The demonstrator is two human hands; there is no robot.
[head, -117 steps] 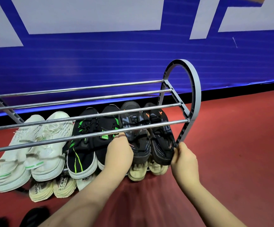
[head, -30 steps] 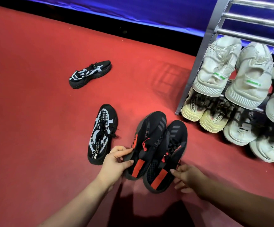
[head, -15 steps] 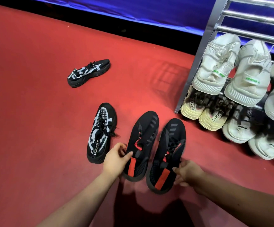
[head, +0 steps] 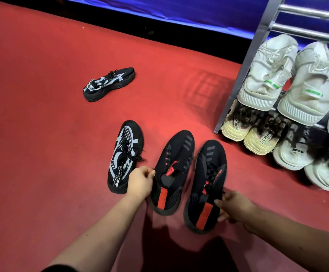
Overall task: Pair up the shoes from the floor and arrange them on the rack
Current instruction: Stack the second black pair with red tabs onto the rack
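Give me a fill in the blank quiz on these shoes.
The left hand and right hand each grip a black mesh shoe with a ____ heel strip.
Black-and-white patterned shoes loose on the red carpet number ____.
White knit sneakers on the metal rack carry ____ tabs.
Missing: red, two, green.

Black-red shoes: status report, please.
Both hands gripping: left hand on left black-red shoe, right hand on right black-red shoe. Pair side by side, not yet on rack. Beside left hand, a black-white shoe; nothing between pair and rack.
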